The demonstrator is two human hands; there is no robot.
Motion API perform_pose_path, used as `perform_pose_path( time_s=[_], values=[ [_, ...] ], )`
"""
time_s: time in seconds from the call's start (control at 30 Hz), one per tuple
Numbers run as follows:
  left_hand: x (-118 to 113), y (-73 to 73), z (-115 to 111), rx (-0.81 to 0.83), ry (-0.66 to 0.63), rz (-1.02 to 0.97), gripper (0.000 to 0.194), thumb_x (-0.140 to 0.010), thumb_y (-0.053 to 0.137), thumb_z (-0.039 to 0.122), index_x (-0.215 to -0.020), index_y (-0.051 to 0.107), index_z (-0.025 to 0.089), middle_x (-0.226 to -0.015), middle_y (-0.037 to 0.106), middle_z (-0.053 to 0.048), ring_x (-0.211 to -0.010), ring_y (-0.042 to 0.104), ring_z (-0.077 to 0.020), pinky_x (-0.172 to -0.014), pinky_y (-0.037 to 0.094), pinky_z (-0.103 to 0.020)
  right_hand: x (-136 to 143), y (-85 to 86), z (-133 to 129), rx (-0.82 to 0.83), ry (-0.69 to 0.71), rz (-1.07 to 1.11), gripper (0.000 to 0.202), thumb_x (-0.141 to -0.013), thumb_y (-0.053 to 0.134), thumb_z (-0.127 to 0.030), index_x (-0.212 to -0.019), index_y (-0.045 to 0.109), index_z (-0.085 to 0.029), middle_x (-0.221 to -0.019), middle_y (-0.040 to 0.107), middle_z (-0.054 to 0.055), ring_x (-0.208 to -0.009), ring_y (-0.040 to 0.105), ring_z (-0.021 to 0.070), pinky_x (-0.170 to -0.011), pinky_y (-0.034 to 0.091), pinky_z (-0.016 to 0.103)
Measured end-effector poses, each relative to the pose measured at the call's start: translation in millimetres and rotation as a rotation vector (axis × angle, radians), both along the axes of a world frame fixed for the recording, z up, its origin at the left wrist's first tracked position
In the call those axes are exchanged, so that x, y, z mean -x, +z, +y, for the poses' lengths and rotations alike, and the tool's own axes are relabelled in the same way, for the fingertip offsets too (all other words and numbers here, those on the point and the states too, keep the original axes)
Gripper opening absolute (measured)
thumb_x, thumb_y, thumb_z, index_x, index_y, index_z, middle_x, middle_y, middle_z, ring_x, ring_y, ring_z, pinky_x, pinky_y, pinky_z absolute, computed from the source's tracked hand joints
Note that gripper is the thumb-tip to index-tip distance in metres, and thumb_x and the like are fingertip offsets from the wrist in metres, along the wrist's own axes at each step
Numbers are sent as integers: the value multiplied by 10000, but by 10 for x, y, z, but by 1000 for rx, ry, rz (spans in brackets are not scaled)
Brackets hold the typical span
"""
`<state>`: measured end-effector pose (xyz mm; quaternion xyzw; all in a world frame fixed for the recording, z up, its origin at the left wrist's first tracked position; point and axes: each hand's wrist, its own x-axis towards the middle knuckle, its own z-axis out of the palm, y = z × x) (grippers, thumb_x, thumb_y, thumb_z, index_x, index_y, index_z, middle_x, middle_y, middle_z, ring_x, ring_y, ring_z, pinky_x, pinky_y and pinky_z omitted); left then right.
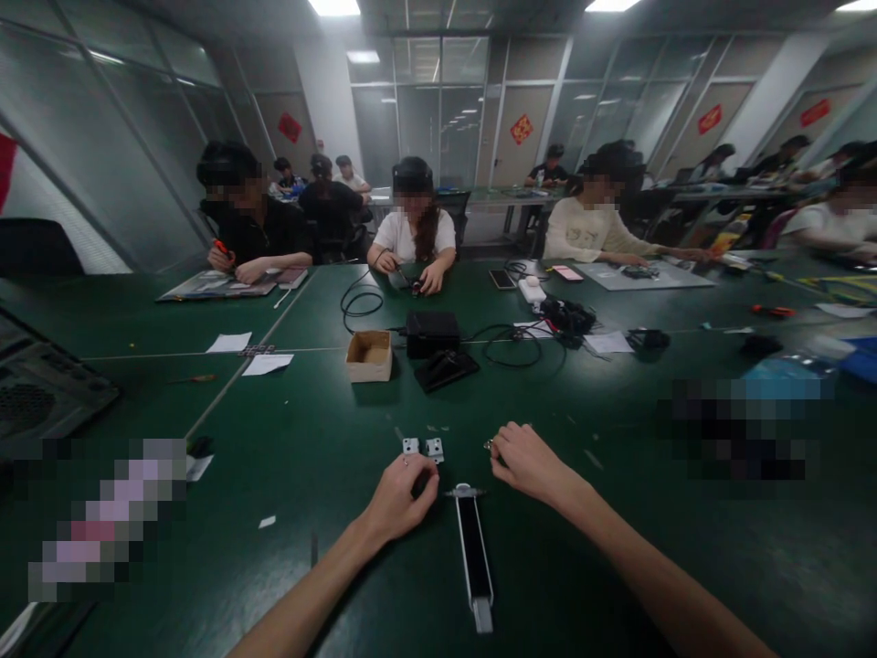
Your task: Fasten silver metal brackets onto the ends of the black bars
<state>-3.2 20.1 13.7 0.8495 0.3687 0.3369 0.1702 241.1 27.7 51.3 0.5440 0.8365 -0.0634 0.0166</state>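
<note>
Two small metal brackets (434,448) on the green counter (329,420), right by the left hand (401,495).
They look light and stiff, perhaps slippery, and best pinched by opposite side edges. The left hand is curled, thumb and fingers close; whether it grips a bracket I cannot tell. The right hand (526,459), apart from it, pinches a tiny shiny piece (488,445), probably hard and easily dropped. Between the forearms lies a long black-and-silver bar (475,548), rigid-looking, suited to a hold along its sides; beyond stands an open box (370,370).
</note>
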Motion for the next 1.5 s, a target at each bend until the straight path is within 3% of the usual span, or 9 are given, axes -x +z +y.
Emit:
perform_pose_path(
  time_s=[0.2,0.37,0.53,0.7,0.83,1.07,1.2,1.5],
  values=[
    [1,6,-13,8,-21,10,107,-876,462,211,-839,557,180,-747,596,-21,-671,550,-153,-639,445,-268,70,-32,-103,-42,-21,-112,209,-857,490,-221,-893,655,-98,-905,629,133,-842,547,231,-755,413,344],
    [3,41,-10,112,65,-63,113,-869,454,217,-813,544,177,-718,584,-9,-634,543,-140,-599,444,-250,-4,-118,-74,-30,-39,-16,215,-865,462,-219,-875,643,-104,-867,614,127,-814,532,231,-750,417,366],
    [-3,71,-25,145,87,-90,106,-875,467,226,-832,548,173,-728,585,-6,-630,546,-135,-602,452,-244,-18,-19,-121,112,-105,383,212,-897,445,-275,-884,618,-154,-904,590,76,-783,529,178,-687,443,304],
    [-92,207,-89,148,-107,9,170,-870,576,283,-1005,569,182,-867,631,-23,-700,580,-141,-668,476,-253,165,119,-266,207,-104,770,237,-914,450,-333,-875,621,-173,-842,593,28,-736,521,145,-653,420,268],
    [-164,243,-128,109,-189,-49,161,-909,551,285,-1026,586,180,-926,647,-44,-787,603,-156,-728,488,-266,272,78,-328,330,-98,954,235,-899,484,-344,-882,628,-159,-828,607,28,-745,538,150,-663,424,271],
    [-172,209,-139,115,-145,-192,186,-924,534,319,-987,642,182,-902,676,-53,-811,628,-170,-751,509,-284,356,-26,-343,435,-98,1148,275,-880,521,-405,-874,629,-153,-830,619,27,-783,573,154,-709,457,280],
    [-124,221,-100,132,-149,-162,185,-919,544,315,-990,654,185,-908,681,-52,-814,631,-168,-758,506,-281,360,-11,-332,409,-94,1119,228,-885,525,-355,-890,634,-155,-856,619,28,-793,577,151,-719,465,284],
    [115,407,97,211,-230,196,137,-879,586,286,-959,649,194,-837,646,-19,-720,599,-142,-662,450,-227,110,228,-176,303,-6,688,211,-899,496,-312,-971,653,-192,-930,618,33,-771,537,141,-662,427,261]
  ],
)
